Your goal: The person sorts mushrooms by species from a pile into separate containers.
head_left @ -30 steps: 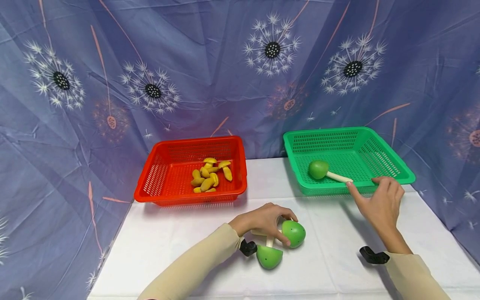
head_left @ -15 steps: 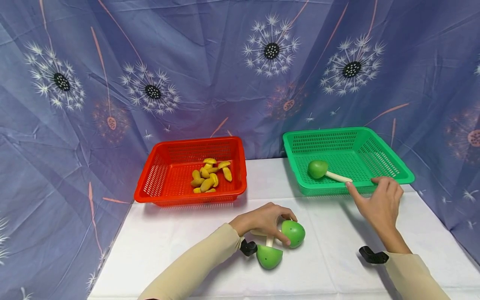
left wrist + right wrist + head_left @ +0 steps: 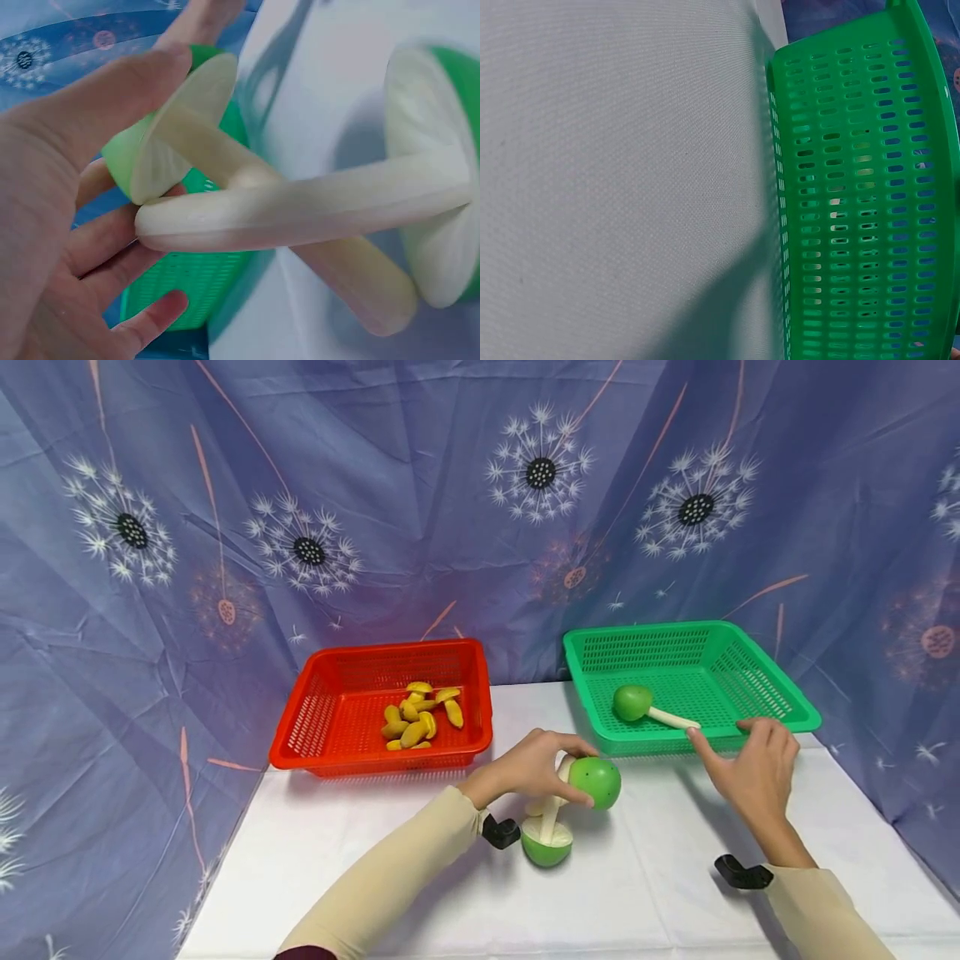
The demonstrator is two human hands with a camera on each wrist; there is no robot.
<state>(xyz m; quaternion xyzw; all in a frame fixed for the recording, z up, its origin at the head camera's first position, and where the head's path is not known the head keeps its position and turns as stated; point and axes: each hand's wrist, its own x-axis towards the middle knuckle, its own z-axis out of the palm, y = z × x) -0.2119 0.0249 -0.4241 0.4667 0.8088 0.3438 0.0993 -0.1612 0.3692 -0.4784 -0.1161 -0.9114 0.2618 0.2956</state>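
My left hand (image 3: 528, 768) pinches the green cap of a toy mushroom (image 3: 596, 782), thumb on one side and fingers on the other. In the left wrist view that mushroom's pale stem (image 3: 360, 289) passes behind the stem of a second green-capped mushroom (image 3: 300, 212). This second one lies across it, its stem end against my fingers and its cap (image 3: 546, 853) hanging down toward me in the head view. My right hand (image 3: 753, 772) is at the near rim of the green basket (image 3: 780, 677), thumb and fingers spread apart. Inside that basket lies another green-capped mushroom (image 3: 633, 702).
A red basket (image 3: 315, 718) stands at the left, with several small yellow-brown toy mushrooms (image 3: 416, 731) in it. Both baskets stand on a white tablecloth (image 3: 390, 877), before a blue dandelion-print curtain (image 3: 450, 527).
My left hand has risen toward the green basket with the mushroom it pinches. The second mushroom has shifted upward and tilted, showing its cap's pale underside. My right hand stays at the basket rim.
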